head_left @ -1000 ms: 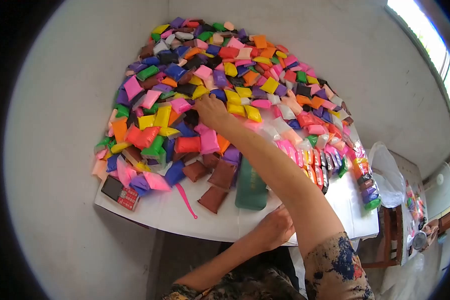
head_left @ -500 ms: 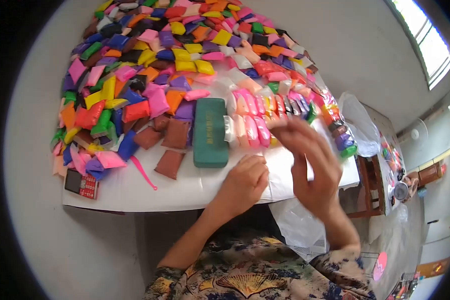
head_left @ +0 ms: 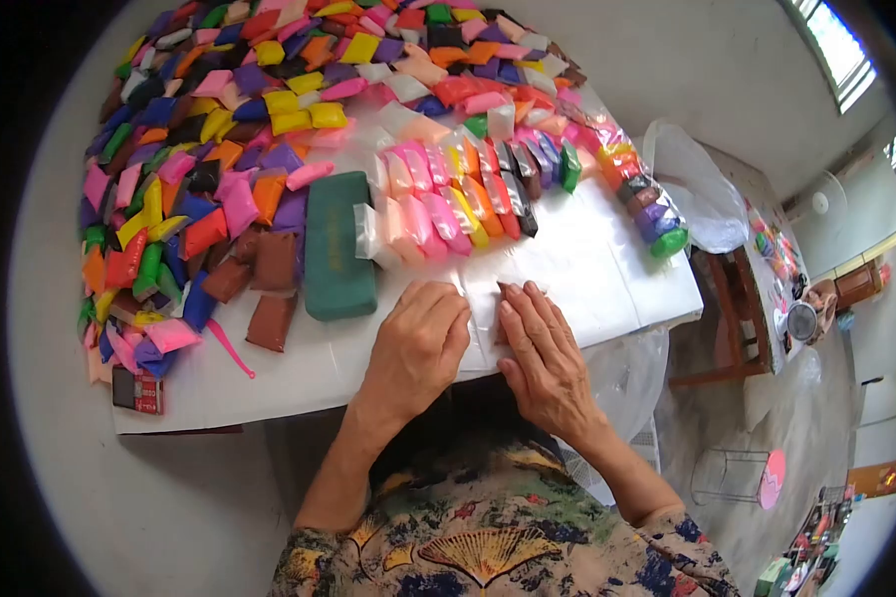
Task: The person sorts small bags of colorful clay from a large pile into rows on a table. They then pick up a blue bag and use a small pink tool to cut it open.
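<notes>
My left hand (head_left: 416,338) rests on the white tabletop, its fingers curled closed; whether anything is inside cannot be seen. Beside it, my right hand (head_left: 543,353) lies over a small brown packet (head_left: 502,326), fingers together on top and thumb at the near side. Most of that packet is hidden under the fingers. Just beyond both hands, soft coloured packets lie in two rows, including a purple-pink packet (head_left: 446,221) and a black packet (head_left: 521,206) at the near row's right end. A green box (head_left: 338,249) stands against the rows' left end.
A large heap of coloured packets (head_left: 209,124) covers the table's left and back. A red phone (head_left: 139,392) and a pink strip (head_left: 231,350) lie near the front left. A filled clear bag (head_left: 647,204) lies at right, near another table (head_left: 732,308) and a stool (head_left: 771,480).
My right hand has come down from above the rows onto the brown packet beside my left hand. The view has shifted, so the table's contents appear further left.
</notes>
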### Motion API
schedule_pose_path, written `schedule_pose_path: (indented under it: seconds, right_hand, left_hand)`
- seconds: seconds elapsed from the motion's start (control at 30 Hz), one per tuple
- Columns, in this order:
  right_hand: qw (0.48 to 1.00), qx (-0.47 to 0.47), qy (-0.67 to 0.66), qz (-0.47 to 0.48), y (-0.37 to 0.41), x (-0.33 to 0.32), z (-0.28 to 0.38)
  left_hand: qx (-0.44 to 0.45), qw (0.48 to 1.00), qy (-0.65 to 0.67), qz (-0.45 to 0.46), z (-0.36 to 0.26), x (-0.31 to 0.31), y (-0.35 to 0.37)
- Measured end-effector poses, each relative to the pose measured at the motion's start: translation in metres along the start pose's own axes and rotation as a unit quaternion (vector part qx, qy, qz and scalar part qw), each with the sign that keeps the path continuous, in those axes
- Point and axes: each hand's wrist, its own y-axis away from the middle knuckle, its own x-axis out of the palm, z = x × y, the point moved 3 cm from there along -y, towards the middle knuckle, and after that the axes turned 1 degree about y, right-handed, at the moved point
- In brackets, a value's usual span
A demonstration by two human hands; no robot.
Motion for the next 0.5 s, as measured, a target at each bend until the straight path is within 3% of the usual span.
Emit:
schedule_pose_path:
  seconds: [0.13,0.23,0.33,0.5]
  right_hand:
    - [1.000,0.008,-0.002,0.005,0.001,0.002,0.000]
    - [0.995,0.019,-0.096,0.020,0.000,-0.002,-0.009]
    - [0.951,0.124,-0.281,-0.042,0.005,-0.020,-0.020]
    - [0.988,0.098,-0.065,-0.097,0.015,-0.021,-0.024]
  left_hand:
    - [0.006,0.996,-0.071,0.051,-0.009,0.006,-0.001]
    - [-0.001,0.995,-0.039,0.091,-0.022,0.008,-0.002]
    - [0.000,0.994,-0.064,0.094,-0.026,0.016,-0.001]
    - [0.017,0.992,-0.103,0.074,-0.024,0.024,0.003]
